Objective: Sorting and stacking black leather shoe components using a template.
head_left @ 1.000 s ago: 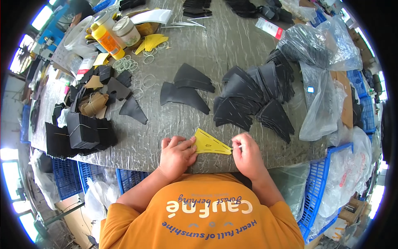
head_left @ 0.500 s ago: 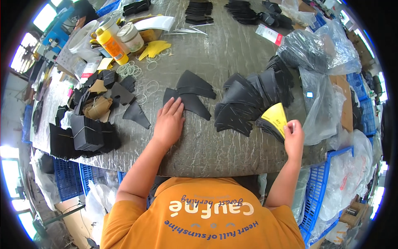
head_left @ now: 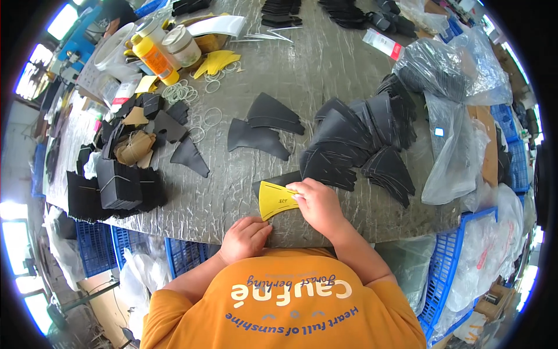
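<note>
My right hand (head_left: 318, 208) pinches a yellow fan-shaped template (head_left: 275, 201) over the near part of the table. A black fan-shaped piece (head_left: 278, 181) shows just behind the template, partly covered by it. My left hand (head_left: 246, 238) is by the table's near edge, fingers curled together close to the template's lower corner; anything inside them is hidden. Farther in lie two separate black cut pieces, an upper one (head_left: 273, 112) and a lower one (head_left: 256, 138), partly overlapping. To the right, fanned stacks of black pieces (head_left: 343, 131) spread out, with a smaller stack (head_left: 390, 173) nearer me.
At left stand a banded black stack (head_left: 119, 186) and mixed scraps (head_left: 168, 128). Behind them are rubber bands (head_left: 180, 92), a yellow bottle (head_left: 154, 59) and a jar (head_left: 182, 47). Plastic bags (head_left: 450, 151) cover the right side; a blue crate (head_left: 447, 267) stands below the edge.
My right hand has brought the yellow template from the right-hand stack to the near middle. My left hand has left the black piece and drawn back to the near edge, its fingers now curled.
</note>
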Demonstrator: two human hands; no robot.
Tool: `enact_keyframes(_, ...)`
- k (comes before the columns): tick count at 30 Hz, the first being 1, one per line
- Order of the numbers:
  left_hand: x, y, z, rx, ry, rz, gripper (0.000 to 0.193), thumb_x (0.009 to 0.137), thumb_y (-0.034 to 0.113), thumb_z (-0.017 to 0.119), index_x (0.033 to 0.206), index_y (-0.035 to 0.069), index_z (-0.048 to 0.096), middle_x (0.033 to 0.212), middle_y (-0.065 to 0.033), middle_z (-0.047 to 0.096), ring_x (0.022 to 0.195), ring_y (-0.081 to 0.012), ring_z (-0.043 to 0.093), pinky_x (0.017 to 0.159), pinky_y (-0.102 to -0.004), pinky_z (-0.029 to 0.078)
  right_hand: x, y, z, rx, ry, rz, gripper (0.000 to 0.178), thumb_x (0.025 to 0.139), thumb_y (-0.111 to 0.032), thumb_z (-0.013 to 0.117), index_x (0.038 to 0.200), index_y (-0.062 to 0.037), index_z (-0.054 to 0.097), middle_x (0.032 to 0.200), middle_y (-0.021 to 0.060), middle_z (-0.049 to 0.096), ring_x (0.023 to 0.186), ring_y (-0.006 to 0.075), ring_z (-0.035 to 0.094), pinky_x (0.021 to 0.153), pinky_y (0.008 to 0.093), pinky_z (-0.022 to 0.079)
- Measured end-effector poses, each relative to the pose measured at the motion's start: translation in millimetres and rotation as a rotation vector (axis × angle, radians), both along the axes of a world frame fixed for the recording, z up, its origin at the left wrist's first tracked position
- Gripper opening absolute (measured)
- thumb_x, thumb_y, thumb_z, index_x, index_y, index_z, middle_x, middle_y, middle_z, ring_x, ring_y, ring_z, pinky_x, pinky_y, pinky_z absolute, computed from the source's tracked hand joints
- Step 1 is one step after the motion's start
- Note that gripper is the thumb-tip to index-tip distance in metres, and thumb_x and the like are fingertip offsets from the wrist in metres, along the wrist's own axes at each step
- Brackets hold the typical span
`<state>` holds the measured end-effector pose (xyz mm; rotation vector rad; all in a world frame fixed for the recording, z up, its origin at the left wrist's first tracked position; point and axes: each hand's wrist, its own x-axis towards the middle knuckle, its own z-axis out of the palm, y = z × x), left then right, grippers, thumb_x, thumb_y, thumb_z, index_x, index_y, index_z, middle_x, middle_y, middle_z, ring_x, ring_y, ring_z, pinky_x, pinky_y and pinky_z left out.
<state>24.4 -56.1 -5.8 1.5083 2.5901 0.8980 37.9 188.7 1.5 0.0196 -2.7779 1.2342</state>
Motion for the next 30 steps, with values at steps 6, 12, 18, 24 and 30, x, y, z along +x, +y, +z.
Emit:
enact_keyframes(6, -7.9, 7.8, -0.9, 0.068, 0.015, 0.149, 0.033, 0.073, 0.010, 0.078, 0.104, 0.003, 0.068, 0.113, -0.0130, 0.065, 0.100, -0.0318, 0.063, 0.084, -0.0415, 0.052, -17.9, 1.8, -12.1, 0.112, 0.114, -0.016, 0.015, 0.085, -0.009, 0.069, 0.100, -0.0106, 0.069, 0.091, 0.0071, 0.062, 0.087, 0.0318, 0.063, 0.075, 0.0434, 0.052)
enact_keyframes(12, -23.9, 28.4, -4.2, -0.016, 0.103, 0.199, 0.032, 0.074, 0.013, 0.080, 0.105, 0.010, 0.073, 0.132, -0.0120, 0.061, 0.119, -0.0351, 0.059, 0.095, -0.0468, 0.049, -19.3, 11.7, 9.6, 0.312, 0.125, 0.078, 0.042, 0.070, -0.016, 0.082, 0.109, -0.0101, 0.070, 0.118, 0.0027, 0.061, 0.109, 0.0266, 0.057, 0.086, 0.0384, 0.054)
enact_keyframes(18, -34.8, -3.0, -6.0, 0.045, -0.049, 0.151, 0.022, 0.076, 0.011, 0.078, 0.097, 0.007, 0.075, 0.126, -0.0110, 0.066, 0.125, -0.0339, 0.057, 0.101, -0.0466, 0.046, -16.8, -5.0, 11.2, 0.347, 0.129, 0.224, 0.052, 0.066, -0.021, 0.085, 0.113, -0.0068, 0.067, 0.114, 0.0037, 0.060, 0.109, 0.0259, 0.055, 0.085, 0.0376, 0.054)
enact_keyframes(24, -26.7, -14.4, 6.4, 0.104, -0.130, 0.220, 0.024, 0.067, 0.005, 0.082, 0.090, 0.004, 0.074, 0.119, -0.0142, 0.068, 0.117, -0.0364, 0.061, 0.098, -0.0459, 0.049, -3.8, -26.4, -0.1, 0.310, 0.087, 0.273, 0.057, 0.071, -0.022, 0.083, 0.120, -0.0043, 0.061, 0.100, 0.0064, 0.056, 0.101, 0.0261, 0.055, 0.084, 0.0379, 0.050)
enact_keyframes(30, -6.9, -9.4, -8.2, 0.160, -0.099, 0.214, 0.027, 0.068, 0.000, 0.079, 0.094, 0.002, 0.071, 0.115, -0.0153, 0.068, 0.102, -0.0347, 0.063, 0.087, -0.0441, 0.053, 13.2, -22.4, 8.1, 0.314, 0.038, 0.287, 0.056, 0.074, -0.020, 0.080, 0.123, -0.0015, 0.061, 0.103, 0.0078, 0.054, 0.099, 0.0266, 0.055, 0.078, 0.0382, 0.052)
